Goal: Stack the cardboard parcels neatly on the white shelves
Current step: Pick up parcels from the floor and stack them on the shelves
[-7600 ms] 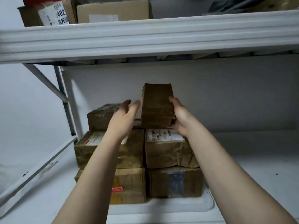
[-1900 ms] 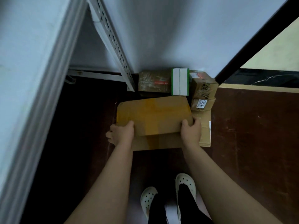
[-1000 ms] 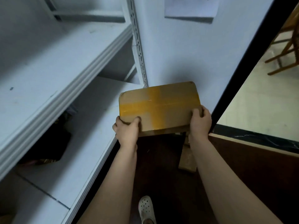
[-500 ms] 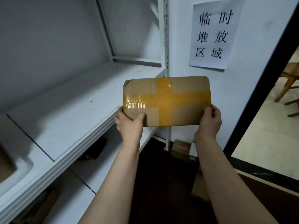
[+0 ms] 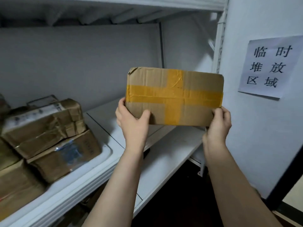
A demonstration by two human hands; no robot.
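It is dim in here, the light soft, cool and flat. Heavy shadow lies under the upper shelf (image 5: 164, 4) and beneath the lower shelf (image 5: 164, 161). The yellow tape (image 5: 178, 79) on the held parcel (image 5: 196, 115) shows a faint sheen. The stacked parcels (image 5: 49, 128) at the left edge look soft and stretched by the wide lens; the paper sign (image 5: 268, 68) reads sharp.

A storeroom: white metal shelves (image 5: 101, 118) holding taped cardboard parcels (image 5: 44, 123), a paper sign (image 5: 268, 68) posted alongside.
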